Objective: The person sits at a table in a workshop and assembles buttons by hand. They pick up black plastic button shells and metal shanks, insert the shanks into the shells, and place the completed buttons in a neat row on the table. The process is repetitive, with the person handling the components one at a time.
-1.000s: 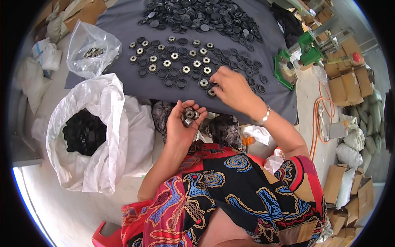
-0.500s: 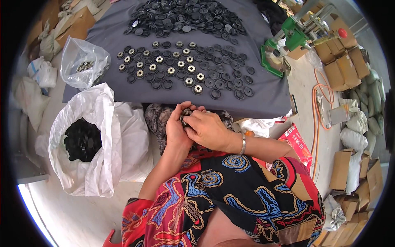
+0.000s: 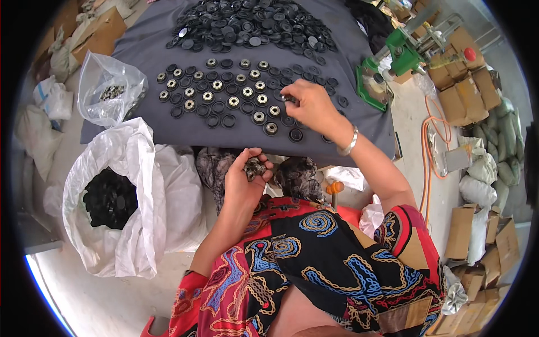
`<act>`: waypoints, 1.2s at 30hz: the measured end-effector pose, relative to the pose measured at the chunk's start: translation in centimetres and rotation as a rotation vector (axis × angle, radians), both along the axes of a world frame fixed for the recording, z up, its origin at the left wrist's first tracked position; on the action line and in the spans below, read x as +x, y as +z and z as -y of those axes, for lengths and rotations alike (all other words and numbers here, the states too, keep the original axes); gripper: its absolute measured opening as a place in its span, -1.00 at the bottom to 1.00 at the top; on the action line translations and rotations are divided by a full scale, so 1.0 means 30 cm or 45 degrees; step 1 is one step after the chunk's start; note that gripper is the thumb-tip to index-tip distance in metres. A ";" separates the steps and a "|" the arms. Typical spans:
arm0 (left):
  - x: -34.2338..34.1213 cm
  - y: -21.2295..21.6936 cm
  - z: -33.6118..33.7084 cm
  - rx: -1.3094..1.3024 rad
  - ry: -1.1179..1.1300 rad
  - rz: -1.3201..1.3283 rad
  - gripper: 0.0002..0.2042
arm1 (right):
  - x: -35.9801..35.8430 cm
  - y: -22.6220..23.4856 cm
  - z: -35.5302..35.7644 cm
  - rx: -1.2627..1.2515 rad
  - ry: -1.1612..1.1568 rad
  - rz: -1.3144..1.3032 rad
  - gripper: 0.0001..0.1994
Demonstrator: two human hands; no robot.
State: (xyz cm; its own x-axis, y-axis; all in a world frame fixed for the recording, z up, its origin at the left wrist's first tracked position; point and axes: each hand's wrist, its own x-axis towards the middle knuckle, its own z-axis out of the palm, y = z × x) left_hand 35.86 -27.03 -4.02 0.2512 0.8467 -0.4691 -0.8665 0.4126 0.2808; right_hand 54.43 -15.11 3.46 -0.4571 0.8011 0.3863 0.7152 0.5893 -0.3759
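Observation:
My left hand (image 3: 240, 181) is cupped in front of the table edge, its fingers curled around several small metal bearings (image 3: 254, 168). My right hand (image 3: 315, 108) reaches over the right part of the laid-out rows, thumb and fingers pinched on a small bearing (image 3: 284, 98) that is mostly hidden. Beneath and around it lie round black plastic caps (image 3: 295, 135), spread flat on the grey cloth (image 3: 185, 132). Toward the left and middle, many caps have a shiny bearing (image 3: 233, 101) seated in them; others there are bare.
A heap of black caps (image 3: 241, 25) covers the table's far part. At left are a clear bag (image 3: 92, 84) of bearings and a white sack (image 3: 143, 224) holding black parts. A green hand press (image 3: 370, 84) stands at the right edge. Cardboard boxes (image 3: 466, 98) line the right.
My right hand has left my left palm and moved up and right over the caps, carrying a small bearing. My left hand stays near the table edge, its bearings now exposed.

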 end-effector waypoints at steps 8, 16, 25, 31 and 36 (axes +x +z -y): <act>-0.044 -0.023 -0.025 0.076 0.033 0.050 -0.78 | -0.001 -0.067 -0.144 -0.063 0.020 0.307 -0.82; -0.055 -0.030 -0.036 0.100 0.027 0.083 -0.77 | -0.027 -0.057 -0.161 0.034 0.087 0.585 -0.86; -0.030 0.028 -0.019 0.131 0.047 0.020 -0.66 | -0.083 0.026 0.078 0.179 0.238 0.276 -0.84; 0.005 0.036 0.004 0.061 0.094 -0.039 -0.67 | -0.158 -0.035 0.292 0.094 0.591 0.174 -0.79; 0.034 0.015 0.020 -0.021 0.061 -0.044 -0.68 | -0.152 -0.056 0.336 0.131 0.547 0.338 -0.84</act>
